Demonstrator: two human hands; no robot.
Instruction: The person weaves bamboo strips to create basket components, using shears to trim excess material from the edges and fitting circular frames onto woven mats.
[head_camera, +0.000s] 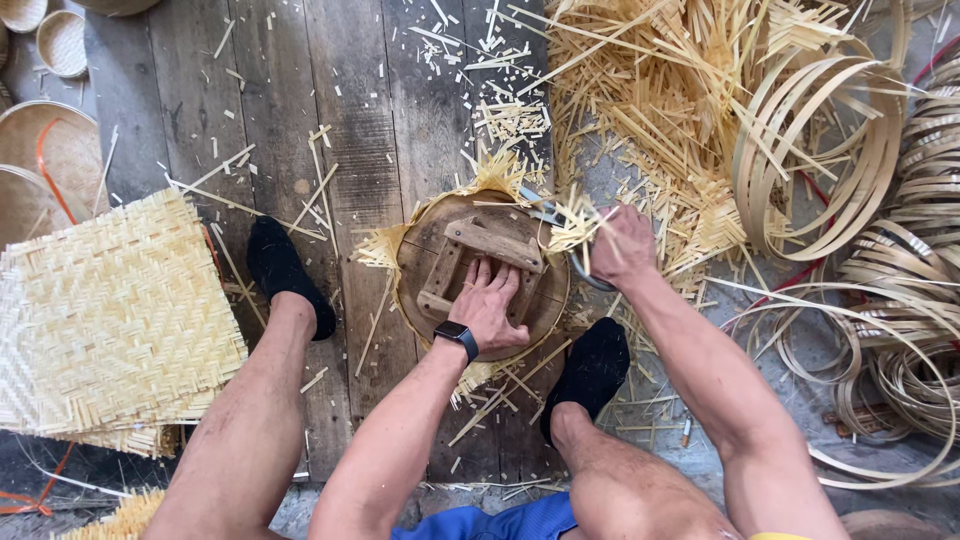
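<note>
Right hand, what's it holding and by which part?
The right hand grips metal shears by the handles, blades at the woven mat's edge; the left hand presses flat on the round wooden form.

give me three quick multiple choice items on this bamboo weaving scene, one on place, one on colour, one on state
1. Where does the left hand rest?
A. on the round wooden form
B. on the stack of woven mats
C. on the bamboo hoops

2. What colour are the socks?
A. white
B. black
C. red

3. How is the right hand?
A. open and flat
B. out of sight
C. closed on shears

Answers: 1 A, the palm presses the wooden crosspieces; 2 B, both feet show black; 3 C, the fingers curl round a metal handle at the form's edge.
</note>
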